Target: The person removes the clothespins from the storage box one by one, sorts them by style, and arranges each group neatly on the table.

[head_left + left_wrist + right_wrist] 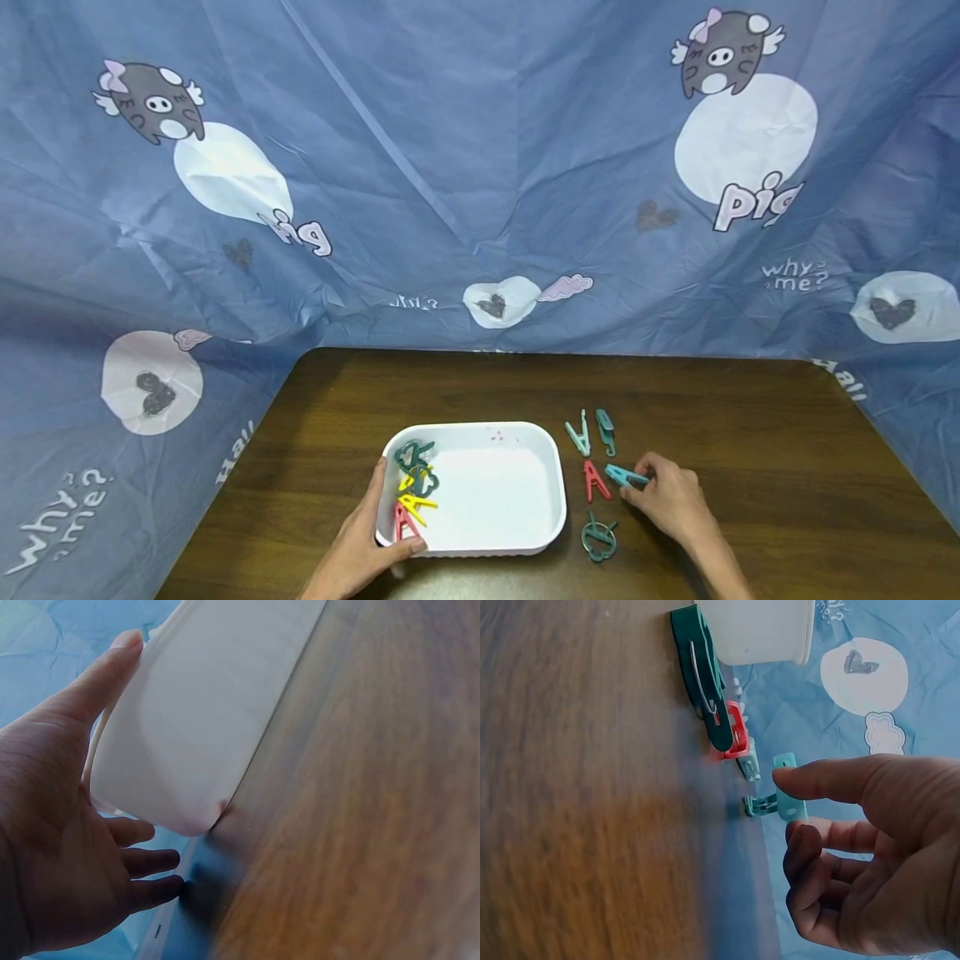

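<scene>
The right hand is pinching a light-blue, A-shaped clothespin between thumb and fingers, just above or on the brown wood-grain table; which of these, I cannot tell. The clothespin is lying to the right of the white, rounded rectangular tray, its long axis running roughly left to right, with a small red A-shaped clothespin sitting between. The left hand, farther from the blue one, is resting spread around the tray's near-left corner, thumb over the rim.
</scene>
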### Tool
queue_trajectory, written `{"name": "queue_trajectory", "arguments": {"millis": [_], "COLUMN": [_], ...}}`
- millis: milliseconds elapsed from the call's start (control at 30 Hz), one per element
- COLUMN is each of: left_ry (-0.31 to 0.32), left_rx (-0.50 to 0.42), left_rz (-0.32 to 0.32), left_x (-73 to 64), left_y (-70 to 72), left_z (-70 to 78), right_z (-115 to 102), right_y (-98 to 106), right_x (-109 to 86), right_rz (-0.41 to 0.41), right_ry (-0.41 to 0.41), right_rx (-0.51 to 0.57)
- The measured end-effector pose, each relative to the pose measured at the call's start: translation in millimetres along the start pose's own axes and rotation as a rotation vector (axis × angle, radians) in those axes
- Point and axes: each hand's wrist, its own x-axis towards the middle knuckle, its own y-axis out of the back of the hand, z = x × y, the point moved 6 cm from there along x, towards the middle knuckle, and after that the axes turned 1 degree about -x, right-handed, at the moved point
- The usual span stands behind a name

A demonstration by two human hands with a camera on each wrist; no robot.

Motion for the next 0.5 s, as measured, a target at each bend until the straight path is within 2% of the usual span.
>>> {"name": "queue_trajectory", "arguments": {"millis": [500], "left_ry": [-0.001], "left_rx": [-0.007], "left_rz": [0.003], "left_x": [-0.7], "left_y": [0.0], "left_z": [0.0], "right_z": [8.3], "right_y": [-6.5], "right_x": [1.9], "right_rz": [0.020], "right_ry": [-0.054], "right_rx": [-0.040]}}
